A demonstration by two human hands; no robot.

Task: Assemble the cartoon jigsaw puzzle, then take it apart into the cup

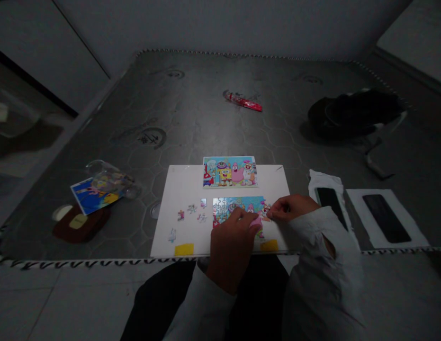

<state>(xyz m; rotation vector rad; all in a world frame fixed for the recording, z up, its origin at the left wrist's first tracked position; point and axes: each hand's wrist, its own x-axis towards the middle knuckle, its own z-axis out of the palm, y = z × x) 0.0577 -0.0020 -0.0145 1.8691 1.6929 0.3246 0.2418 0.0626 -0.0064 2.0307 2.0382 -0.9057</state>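
Observation:
A partly joined cartoon jigsaw puzzle point(223, 207) lies on a white board point(184, 184) in front of me. Across its lower middle rests my left hand point(234, 237), its fingers bent over the joined pieces and covering part of the picture. My right hand point(291, 208) is at the puzzle's right edge, thumb and forefinger pinched on a puzzle piece point(266, 210) there. Loose puzzle pieces point(202, 218), several of them, are scattered on the board left of the puzzle. Above the puzzle lies the reference picture card point(230, 172) with the same cartoon characters.
Yellow tape point(184, 249) marks the board's near edge. To the left are a brown case point(81, 225), a blue picture card point(94, 196) and clear plastic packaging point(113, 177). Phones point(385, 218) lie at right. A red wrapper point(245, 101) and a black bag point(355, 113) sit farther back.

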